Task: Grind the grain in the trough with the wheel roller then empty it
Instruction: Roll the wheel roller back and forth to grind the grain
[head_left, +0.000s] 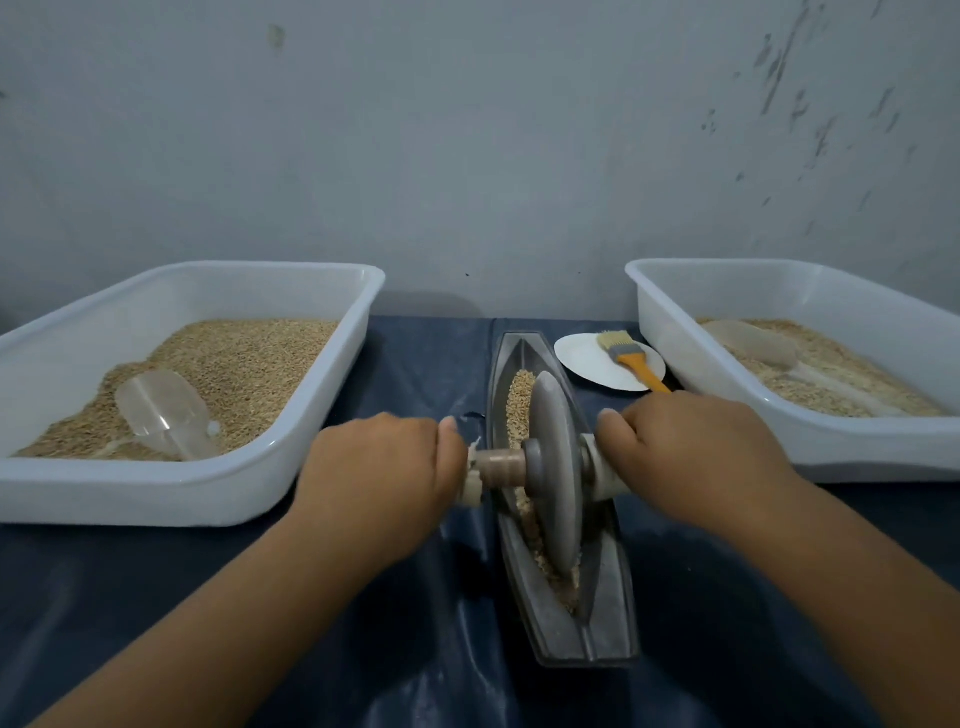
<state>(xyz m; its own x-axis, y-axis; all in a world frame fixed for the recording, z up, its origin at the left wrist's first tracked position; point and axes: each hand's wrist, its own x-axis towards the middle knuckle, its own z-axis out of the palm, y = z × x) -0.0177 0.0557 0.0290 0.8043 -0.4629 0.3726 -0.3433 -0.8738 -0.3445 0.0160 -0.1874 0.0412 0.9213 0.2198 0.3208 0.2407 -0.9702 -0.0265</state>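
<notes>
A grey boat-shaped trough (613, 597) lies lengthwise on the dark blue table. Grain (519, 400) fills its groove, whole at the far end and more crushed near me. The grey wheel roller (555, 467) stands upright in the groove near the middle. My left hand (384, 467) grips the left end of its axle handle, and my right hand (691, 457) grips the right end. A short wooden part of the axle (498, 466) shows between my left hand and the wheel.
A white tub (156, 493) of grain with a clear scoop (161, 410) sits on the left. Another white tub (779, 441) with ground grain and a scoop (753, 343) sits on the right. A white plate (587, 364) holds an orange-handled brush (631, 361) behind my right hand.
</notes>
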